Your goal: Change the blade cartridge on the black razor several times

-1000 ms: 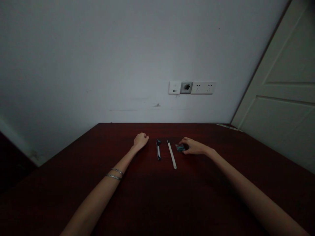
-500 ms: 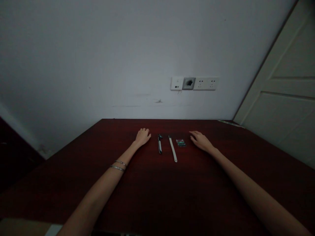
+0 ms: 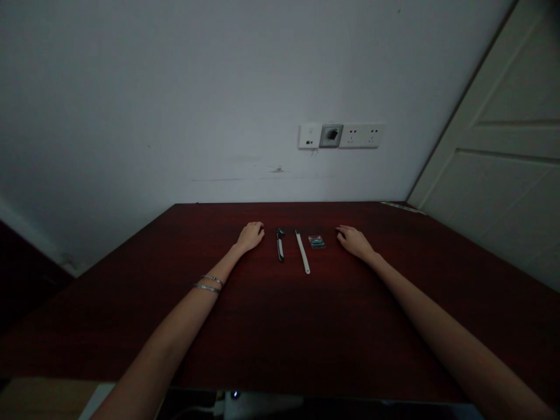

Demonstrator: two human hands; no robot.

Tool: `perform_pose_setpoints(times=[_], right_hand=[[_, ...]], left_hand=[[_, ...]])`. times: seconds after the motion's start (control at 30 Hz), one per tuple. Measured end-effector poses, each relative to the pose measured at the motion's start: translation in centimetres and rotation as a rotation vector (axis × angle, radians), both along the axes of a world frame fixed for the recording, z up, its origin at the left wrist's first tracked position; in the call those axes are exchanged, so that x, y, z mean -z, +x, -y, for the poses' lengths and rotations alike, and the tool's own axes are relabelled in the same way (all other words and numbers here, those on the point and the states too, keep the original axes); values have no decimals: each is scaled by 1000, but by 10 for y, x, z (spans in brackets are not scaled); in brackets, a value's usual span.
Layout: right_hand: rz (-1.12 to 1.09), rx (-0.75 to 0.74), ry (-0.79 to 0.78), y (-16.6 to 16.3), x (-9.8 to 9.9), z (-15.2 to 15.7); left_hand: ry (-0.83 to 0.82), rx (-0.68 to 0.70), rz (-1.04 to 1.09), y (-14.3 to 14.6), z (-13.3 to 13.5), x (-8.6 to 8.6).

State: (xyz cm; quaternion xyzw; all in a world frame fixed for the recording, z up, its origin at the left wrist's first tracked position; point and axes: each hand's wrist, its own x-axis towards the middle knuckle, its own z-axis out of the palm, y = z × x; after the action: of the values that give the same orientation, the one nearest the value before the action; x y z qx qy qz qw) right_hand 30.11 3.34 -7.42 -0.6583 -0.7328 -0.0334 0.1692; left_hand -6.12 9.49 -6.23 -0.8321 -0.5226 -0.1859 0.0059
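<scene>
My left hand [image 3: 251, 236] lies palm down on the dark red table [image 3: 271, 326], fingers stretched forward and holding nothing. Just to its right, apart from it, is a razor [image 3: 280, 245] with a black and pale grey handle, its head toward the wall. Beside the razor lies a long, thin white stick [image 3: 303, 253] with a dark far tip and a hole in its near end; its kind is unclear. A small clear plastic case [image 3: 317, 242] with something green inside sits farther right. Nearest that case rests my right hand [image 3: 353, 240], palm down, fingers loosely extended, with nothing in it.
A pale wall [image 3: 219, 105] rises behind the table, carrying a row of power sockets [image 3: 359, 136]. On the right stands a white panelled door [image 3: 503, 140]. Below the table's near edge, a pale device [image 3: 262, 402] and a white cable [image 3: 195, 410] show.
The view has tilted slightly downward, so the table and everything on it appear higher and more of the near edge shows. Both hands and the objects keep their places on the table.
</scene>
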Motion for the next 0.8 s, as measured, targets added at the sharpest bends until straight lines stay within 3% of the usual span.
perform_pose_setpoints(times=[0.8], right_hand=[[51, 33, 26, 1, 2, -1]], left_hand=[[11, -8, -19, 3, -1, 1]])
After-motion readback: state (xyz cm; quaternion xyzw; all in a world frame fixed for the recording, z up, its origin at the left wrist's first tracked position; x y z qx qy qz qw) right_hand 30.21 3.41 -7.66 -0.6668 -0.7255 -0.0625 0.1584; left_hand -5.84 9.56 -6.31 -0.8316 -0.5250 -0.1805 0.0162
